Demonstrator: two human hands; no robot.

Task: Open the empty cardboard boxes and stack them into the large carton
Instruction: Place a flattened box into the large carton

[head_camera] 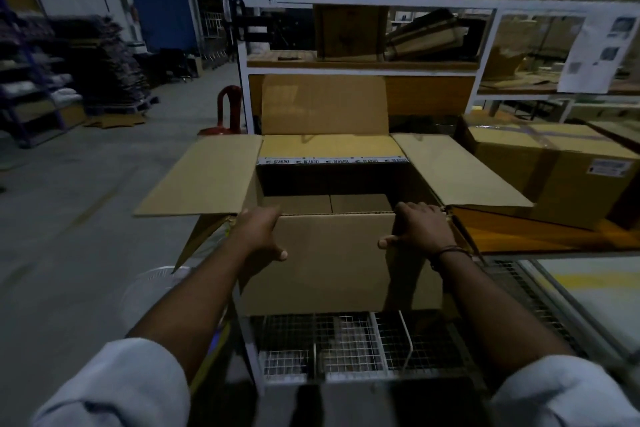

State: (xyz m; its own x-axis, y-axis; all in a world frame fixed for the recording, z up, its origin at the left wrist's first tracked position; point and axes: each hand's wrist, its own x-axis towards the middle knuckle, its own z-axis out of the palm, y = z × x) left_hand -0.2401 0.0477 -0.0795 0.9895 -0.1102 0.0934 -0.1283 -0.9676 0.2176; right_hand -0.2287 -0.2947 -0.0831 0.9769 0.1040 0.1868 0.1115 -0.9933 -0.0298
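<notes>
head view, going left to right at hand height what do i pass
left flap of the large carton → left hand → small cardboard box gripped by both hands → right hand → taped box at far right

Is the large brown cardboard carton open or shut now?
Open. The large brown cardboard carton has side flaps spread outward, the far flap standing up, and its inside visible.

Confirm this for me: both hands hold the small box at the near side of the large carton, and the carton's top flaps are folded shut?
Not quite: the head view shows the large carton open, its flaps spread left, right and away. The rest stands: the left hand and right hand hold the small box at its near side.
</notes>
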